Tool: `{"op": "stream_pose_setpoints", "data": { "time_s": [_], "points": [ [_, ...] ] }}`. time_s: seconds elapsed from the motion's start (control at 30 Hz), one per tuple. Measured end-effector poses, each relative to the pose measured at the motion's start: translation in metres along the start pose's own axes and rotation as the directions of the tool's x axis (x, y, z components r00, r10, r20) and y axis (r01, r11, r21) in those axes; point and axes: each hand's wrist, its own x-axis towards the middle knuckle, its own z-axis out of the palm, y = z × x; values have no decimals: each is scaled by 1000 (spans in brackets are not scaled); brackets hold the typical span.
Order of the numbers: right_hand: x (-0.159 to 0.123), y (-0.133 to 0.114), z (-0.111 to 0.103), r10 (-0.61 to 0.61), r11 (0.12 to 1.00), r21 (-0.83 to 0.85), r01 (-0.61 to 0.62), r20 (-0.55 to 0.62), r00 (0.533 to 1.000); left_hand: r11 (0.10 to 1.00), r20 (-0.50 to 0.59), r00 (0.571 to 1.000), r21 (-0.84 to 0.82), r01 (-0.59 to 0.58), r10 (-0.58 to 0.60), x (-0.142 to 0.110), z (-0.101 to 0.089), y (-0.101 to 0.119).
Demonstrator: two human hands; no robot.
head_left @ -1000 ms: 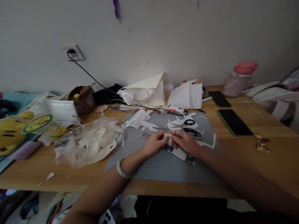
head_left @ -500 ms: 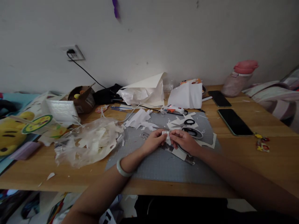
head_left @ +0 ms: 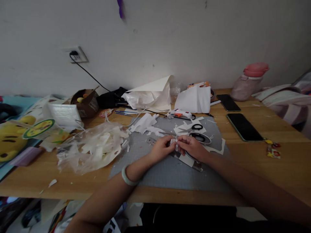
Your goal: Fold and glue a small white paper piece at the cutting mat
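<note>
My left hand and my right hand meet over the grey cutting mat. Both pinch a small white paper piece between their fingertips, just above the mat. A pale green bangle sits on my left wrist. Flat paper cut-outs lie under my right hand. Black-handled scissors and a roll of tape lie just behind my hands. A white glue gun rests at the mat's far edge.
A clear plastic bag of white paper scraps lies left of the mat. Two dark phones rest at the right, a pink bottle behind them. White paper sheets, a cardboard box and a yellow plush toy crowd the wooden table.
Both hands stayed in place; the fingertips shifted slightly as they work the small white paper piece between them.
</note>
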Motion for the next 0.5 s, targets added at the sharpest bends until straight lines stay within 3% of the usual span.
{"op": "stream_pose_setpoints", "data": {
  "time_s": [0.3, 0.5],
  "points": [
    [0, 1, 2, -15, 1000, 3, 15, -43, 999, 999, 79, 996, -2, -50, 50, -1, 0, 0],
    [1, 1, 1, 9, 999, 37, -9, -21, 1000, 988, 58, 998, -153, 21, -12, -1, -1, 1]
  ]
}}
